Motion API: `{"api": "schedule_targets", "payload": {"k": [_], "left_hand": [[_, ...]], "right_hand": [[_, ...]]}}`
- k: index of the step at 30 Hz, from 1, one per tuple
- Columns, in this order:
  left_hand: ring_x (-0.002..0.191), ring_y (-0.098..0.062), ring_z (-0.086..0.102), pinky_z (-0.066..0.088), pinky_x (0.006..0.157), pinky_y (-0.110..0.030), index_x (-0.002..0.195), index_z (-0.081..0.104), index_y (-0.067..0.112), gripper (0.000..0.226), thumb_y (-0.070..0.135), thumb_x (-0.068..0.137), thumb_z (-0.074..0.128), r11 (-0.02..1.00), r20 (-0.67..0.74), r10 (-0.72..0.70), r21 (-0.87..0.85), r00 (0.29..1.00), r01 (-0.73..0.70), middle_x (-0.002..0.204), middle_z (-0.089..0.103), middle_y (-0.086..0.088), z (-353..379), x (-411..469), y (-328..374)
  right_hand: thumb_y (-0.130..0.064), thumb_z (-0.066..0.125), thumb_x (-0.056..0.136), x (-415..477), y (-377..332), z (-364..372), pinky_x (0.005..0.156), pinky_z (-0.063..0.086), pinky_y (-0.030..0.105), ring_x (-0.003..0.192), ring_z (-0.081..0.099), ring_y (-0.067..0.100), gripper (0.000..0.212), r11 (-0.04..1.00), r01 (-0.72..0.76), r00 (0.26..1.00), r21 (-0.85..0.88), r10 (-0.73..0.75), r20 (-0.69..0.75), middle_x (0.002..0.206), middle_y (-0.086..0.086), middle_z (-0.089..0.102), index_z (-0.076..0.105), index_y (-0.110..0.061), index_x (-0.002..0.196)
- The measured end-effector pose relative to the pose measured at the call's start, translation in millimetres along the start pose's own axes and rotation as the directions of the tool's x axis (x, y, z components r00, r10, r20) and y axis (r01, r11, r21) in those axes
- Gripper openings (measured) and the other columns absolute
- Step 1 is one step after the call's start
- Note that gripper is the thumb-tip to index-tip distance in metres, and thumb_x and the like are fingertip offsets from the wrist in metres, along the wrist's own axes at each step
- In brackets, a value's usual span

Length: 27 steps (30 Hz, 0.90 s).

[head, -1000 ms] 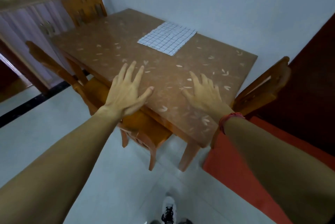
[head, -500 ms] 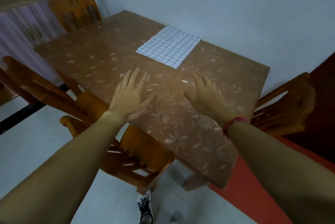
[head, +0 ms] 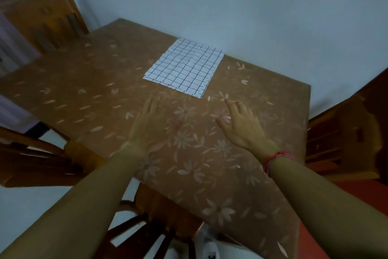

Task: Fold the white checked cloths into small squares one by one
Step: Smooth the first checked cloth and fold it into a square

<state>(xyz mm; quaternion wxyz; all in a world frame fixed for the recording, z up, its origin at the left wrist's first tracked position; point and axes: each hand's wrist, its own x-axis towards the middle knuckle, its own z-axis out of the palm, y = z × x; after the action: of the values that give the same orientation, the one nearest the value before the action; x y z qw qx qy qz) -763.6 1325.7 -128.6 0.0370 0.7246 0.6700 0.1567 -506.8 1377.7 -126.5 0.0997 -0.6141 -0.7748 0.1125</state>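
Observation:
A stack of white checked cloths (head: 184, 67) lies flat near the far edge of the brown flower-patterned table (head: 88, 95), close to the wall. My left hand (head: 150, 126) is stretched out palm down over the table, its fingertips a short way from the stack's near left corner. My right hand (head: 241, 124) reaches forward too, fingers spread, its index finger just short of the near right corner. Both hands hold nothing. A red band circles my right wrist.
Wooden chairs stand around the table: one (head: 37, 160) at the left, one (head: 344, 139) at the right, one (head: 159, 225) tucked under the near edge. A pale wall rises just behind the table. A wooden cabinet (head: 42, 6) is at the far left.
I have come closer to the table and both hands have moved forward across it toward the checked cloths. The cloths have not moved.

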Motion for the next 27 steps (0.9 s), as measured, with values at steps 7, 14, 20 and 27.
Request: {"api": "schedule_targets", "payload": {"k": [7, 14, 20, 27], "left_hand": [[0.147, -0.029, 0.008, 0.025, 0.115, -0.048, 0.15, 0.017, 0.016, 0.074, 0.061, 0.091, 0.025, 0.998, 0.051, -0.062, 0.001, 0.997, 0.062, 0.158, 0.017, -0.012, 17, 37, -10], [0.148, -0.023, 0.001, 0.026, 0.111, -0.051, 0.149, 0.021, 0.024, 0.066, 0.056, 0.093, 0.036, 0.991, 0.074, -0.119, -0.06, 0.99, 0.124, 0.16, 0.011, -0.005, 43, 84, -20], [0.148, -0.026, 0.003, 0.033, 0.108, -0.05, 0.149, 0.017, 0.022, 0.066, 0.057, 0.095, 0.032, 0.99, 0.143, -0.142, 0.027, 0.979, 0.14, 0.159, 0.012, -0.005, 105, 130, -47], [0.148, -0.026, -0.002, 0.027, 0.112, -0.055, 0.15, 0.016, 0.019, 0.079, 0.066, 0.087, 0.021, 0.987, 0.216, -0.156, 0.002, 0.964, 0.159, 0.161, 0.006, -0.006, 168, 195, -65]], "right_hand": [[-0.063, 0.033, 0.092, 44, 10, 9, 0.11, 0.029, 0.056, 0.142, 0.024, 0.035, 0.068, 0.999, 0.031, 0.999, 0.028, -0.032, 0.037, 0.159, 0.011, 0.015, 0.012, -0.033, 0.15], [-0.059, 0.035, 0.094, 94, 21, 30, 0.113, 0.028, 0.052, 0.144, 0.02, 0.033, 0.068, 0.999, 0.038, 0.997, 0.009, -0.038, 0.073, 0.159, 0.012, 0.013, 0.012, -0.028, 0.151], [-0.057, 0.037, 0.093, 159, 33, 84, 0.113, 0.026, 0.053, 0.147, 0.014, 0.029, 0.067, 0.999, 0.025, 0.99, 0.024, -0.028, 0.135, 0.159, 0.011, 0.014, 0.016, -0.026, 0.149], [-0.056, 0.038, 0.091, 231, 40, 141, 0.109, 0.03, 0.051, 0.135, 0.035, 0.033, 0.069, 0.998, 0.059, 0.989, -0.009, -0.057, 0.138, 0.149, 0.009, 0.033, 0.023, -0.02, 0.148]]}}
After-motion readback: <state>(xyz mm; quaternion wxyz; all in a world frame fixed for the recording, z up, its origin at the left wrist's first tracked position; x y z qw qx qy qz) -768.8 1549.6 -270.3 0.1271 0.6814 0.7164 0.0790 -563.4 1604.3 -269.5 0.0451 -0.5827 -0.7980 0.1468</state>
